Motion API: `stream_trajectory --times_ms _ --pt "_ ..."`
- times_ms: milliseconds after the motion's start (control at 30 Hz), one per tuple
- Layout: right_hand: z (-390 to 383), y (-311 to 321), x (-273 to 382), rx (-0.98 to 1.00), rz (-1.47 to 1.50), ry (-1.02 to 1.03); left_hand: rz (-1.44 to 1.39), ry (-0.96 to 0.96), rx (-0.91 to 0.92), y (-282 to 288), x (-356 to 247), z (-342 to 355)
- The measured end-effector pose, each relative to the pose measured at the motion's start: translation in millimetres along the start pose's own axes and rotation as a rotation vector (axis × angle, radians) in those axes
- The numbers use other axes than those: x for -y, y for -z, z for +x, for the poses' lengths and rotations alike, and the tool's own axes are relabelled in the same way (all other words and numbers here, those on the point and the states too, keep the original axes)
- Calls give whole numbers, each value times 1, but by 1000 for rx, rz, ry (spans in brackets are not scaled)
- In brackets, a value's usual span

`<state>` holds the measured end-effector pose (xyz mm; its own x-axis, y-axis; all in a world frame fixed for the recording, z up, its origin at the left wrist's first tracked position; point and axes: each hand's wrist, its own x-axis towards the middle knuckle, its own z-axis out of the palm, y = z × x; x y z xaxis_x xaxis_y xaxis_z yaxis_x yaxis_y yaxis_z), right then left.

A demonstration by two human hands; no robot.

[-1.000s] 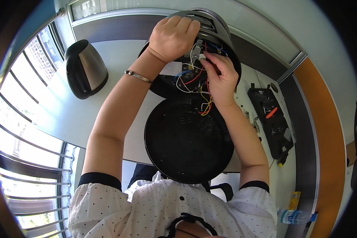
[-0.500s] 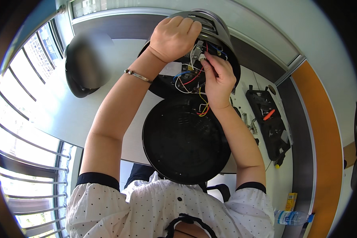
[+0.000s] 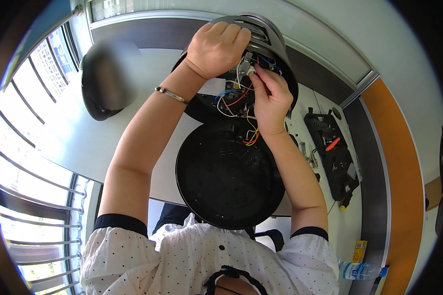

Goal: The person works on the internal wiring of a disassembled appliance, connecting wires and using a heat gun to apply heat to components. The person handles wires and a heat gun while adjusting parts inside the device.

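A round grey appliance housing (image 3: 274,40) lies tipped at the far side of the table, its open underside toward me. Red, white, blue and yellow wires (image 3: 237,102) run through its dark inside. My left hand (image 3: 218,50) is closed in a fist at the upper part of the housing; what its fingers grip is hidden. My right hand (image 3: 272,101) reaches inside, thumb and forefinger pinching a small white connector (image 3: 251,70) beside a metal bracket. Nearer to me sits a round black base cover (image 3: 226,179), joined to the housing by thin yellow and red wires.
On the right, a black tool case (image 3: 340,164) holds a red-handled tool (image 3: 332,144), with small metal parts (image 3: 310,156) beside it. A water bottle (image 3: 362,271) and a yellow box (image 3: 359,250) are at lower right. A black rounded object (image 3: 89,101), partly blurred, stands left.
Both hands stay almost where they were, the right still pinching the white connector. The view has shifted very slightly.
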<state>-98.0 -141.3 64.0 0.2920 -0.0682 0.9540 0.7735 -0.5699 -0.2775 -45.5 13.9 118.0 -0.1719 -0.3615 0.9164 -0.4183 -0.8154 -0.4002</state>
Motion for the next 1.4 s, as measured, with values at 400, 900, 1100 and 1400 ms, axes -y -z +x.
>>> stream_trajectory --times_ms 400,900,1100,1400 --pt "-1 -4 0 -12 -156 -20 8 -20 -54 -2 2 0" --pt "14 8 -13 22 -295 436 8 -82 -171 -10 5 5" --pt "18 7 -18 44 -310 474 -9 -39 -168 -12 4 2" --pt "19 5 -21 46 -305 461 -49 -53 -177 -14 3 5"
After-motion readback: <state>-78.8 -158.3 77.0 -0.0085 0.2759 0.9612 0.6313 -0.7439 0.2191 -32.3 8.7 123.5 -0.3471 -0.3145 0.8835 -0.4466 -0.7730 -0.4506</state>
